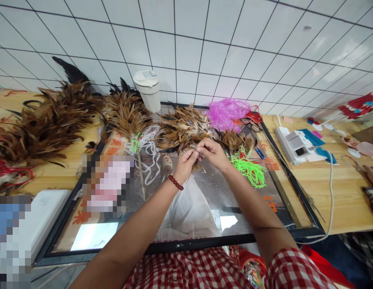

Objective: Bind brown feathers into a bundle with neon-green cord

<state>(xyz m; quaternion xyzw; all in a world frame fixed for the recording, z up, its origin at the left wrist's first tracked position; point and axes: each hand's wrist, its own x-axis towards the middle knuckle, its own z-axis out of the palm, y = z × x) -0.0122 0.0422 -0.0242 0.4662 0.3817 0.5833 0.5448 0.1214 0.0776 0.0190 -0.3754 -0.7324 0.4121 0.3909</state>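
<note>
My left hand (pixel 185 163) and my right hand (pixel 213 153) meet over the glass-topped framed panel (pixel 258 237). Their fingertips pinch together on a small bunch of brown feathers (pixel 196 157) held between them. A red bead bracelet (pixel 175 182) sits on my left wrist. Just behind the hands lies a loose pile of brown feathers (pixel 183 128). A tangle of neon green cord (pixel 249 169) lies right of my right hand. White string (pixel 150 154) and a bound feather bundle (pixel 126 116) lie to the left.
A large heap of dark brown feathers (pixel 45 124) covers the left of the wooden table (pixel 343 196). A white lidded cup (pixel 148 90) stands by the tiled wall. A pink plastic bag (pixel 227 113), a white device (pixel 294 146) with cable, and another person's hand (pixel 372 174) are at right.
</note>
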